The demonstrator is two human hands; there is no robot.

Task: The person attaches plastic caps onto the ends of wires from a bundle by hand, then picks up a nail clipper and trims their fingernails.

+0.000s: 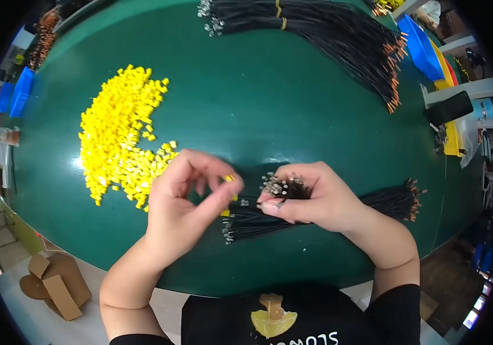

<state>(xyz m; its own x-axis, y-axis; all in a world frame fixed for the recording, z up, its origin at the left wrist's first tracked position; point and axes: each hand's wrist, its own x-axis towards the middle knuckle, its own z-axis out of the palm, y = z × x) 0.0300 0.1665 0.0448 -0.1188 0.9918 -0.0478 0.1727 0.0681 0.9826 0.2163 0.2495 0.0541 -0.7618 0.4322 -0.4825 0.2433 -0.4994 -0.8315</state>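
Observation:
My left hand [186,201] is closed in a pinch on a small yellow plastic connector housing [229,178], held between thumb and forefinger. Facing it, my right hand [324,198] grips a bundle of thin black wires [297,191], whose silvery metal terminals [275,184] point toward the left hand. Beneath both hands, more black wires [261,227] lie on the table, terminals at the left. A yellow housing [225,213] shows near those ends; whether it is fitted on a wire I cannot tell. Left of my left hand spreads a heap of yellow housings [114,123].
The green table [229,115] carries a large tied bundle of black wires [327,29] at the back, with copper ends at right. Blue bins [420,49] and a dark phone-like object [451,107] sit at the right edge. A cardboard box [62,284] stands on the floor, lower left.

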